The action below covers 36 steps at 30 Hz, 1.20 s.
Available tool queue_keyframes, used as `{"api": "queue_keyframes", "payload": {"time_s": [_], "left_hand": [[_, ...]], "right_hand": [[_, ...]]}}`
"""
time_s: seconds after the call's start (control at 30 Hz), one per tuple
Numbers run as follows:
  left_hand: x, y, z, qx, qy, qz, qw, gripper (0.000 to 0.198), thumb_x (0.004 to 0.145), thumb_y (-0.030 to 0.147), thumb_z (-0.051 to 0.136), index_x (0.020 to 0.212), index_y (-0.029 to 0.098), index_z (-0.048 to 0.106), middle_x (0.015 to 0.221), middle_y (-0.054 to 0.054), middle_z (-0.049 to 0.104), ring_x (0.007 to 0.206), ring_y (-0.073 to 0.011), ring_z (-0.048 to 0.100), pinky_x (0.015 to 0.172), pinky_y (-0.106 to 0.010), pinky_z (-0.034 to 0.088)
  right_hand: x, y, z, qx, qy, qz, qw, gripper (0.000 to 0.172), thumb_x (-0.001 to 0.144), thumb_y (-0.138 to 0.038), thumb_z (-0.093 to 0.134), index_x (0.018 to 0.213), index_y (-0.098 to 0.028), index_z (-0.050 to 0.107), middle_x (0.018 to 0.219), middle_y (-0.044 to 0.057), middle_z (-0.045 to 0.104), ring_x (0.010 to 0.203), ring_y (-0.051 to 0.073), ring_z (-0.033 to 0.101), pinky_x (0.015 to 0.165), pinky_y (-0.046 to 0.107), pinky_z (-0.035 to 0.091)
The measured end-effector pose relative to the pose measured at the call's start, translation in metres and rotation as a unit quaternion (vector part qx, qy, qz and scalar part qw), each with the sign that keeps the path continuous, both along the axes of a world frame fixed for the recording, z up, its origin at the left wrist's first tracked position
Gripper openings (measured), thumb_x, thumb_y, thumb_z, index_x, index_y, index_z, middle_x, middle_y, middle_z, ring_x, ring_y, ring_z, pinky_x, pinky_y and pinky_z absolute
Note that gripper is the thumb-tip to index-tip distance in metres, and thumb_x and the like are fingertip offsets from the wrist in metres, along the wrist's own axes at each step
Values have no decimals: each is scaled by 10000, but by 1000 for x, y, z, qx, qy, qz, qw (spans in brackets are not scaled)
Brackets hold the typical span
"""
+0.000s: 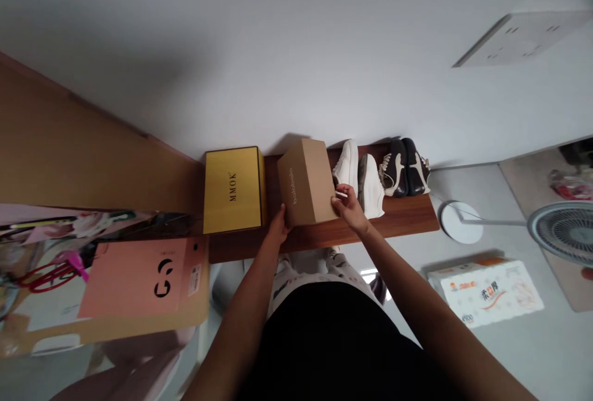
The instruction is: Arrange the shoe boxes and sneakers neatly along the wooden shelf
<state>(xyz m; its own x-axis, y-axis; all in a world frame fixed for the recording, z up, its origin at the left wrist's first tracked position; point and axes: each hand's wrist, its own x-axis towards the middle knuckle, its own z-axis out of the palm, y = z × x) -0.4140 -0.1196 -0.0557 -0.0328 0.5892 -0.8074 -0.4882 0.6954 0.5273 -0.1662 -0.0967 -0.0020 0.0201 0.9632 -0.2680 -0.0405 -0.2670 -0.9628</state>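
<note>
A brown cardboard shoe box (pixel 306 185) printed "balabala" stands at an angle on the reddish-brown wooden shelf (pixel 393 215), between a yellow box and a row of shoes. My left hand (pixel 278 226) grips its left side near the front, some fingers hidden by the box. At the right front edge, my right hand (pixel 351 208) holds it with the thumb against the cardboard and the fingers bent. Close to that hand are white shoes (pixel 369 185). The yellow box (pixel 231 191), marked "MMOK", sits to the left, apart from the brown one.
Dark shoes with pale laces (pixel 403 166) stand toward the shelf's right end. A white wall (pixel 296 49) rises behind. Left, a cluttered table holds a pink box (pixel 134 277) and red-handled scissors (pixel 49 278). Right, a tissue pack (pixel 486 293) and a fan (pixel 565 231) stand on the floor.
</note>
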Motion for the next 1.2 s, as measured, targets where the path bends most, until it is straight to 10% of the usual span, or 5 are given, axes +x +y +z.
{"api": "queue_keyframes", "payload": {"time_s": [0.27, 0.67, 1.2], "left_hand": [[1, -4, 3, 10, -48, 38, 998, 633, 840, 580, 755, 1369, 252, 637, 1353, -144, 683, 1258, -298, 636, 918, -429, 599], [-11, -20, 40, 54, 131, 24, 990, 644, 751, 648, 799, 1229, 225, 718, 1303, -129, 722, 1240, -293, 654, 950, -449, 577], [-15, 9, 38, 130, 300, 5, 945, 514, 858, 475, 756, 1277, 179, 727, 1284, -114, 738, 1272, -297, 644, 1129, -431, 463]], "right_hand": [[8, 2, 2, 37, -101, 34, 994, 671, 848, -687, 661, 1397, -302, 656, 1504, 118, 453, 1431, 286, 447, 1161, 448, 450], [5, 13, 18, -81, -24, 54, 995, 856, 707, -657, 829, 1426, -233, 637, 1471, 82, 621, 1399, 339, 535, 1212, 529, 392], [-14, 25, -26, -104, 18, 90, 990, 772, 678, -702, 782, 1282, -227, 719, 1233, 48, 763, 1148, 282, 690, 1093, 471, 508]]}}
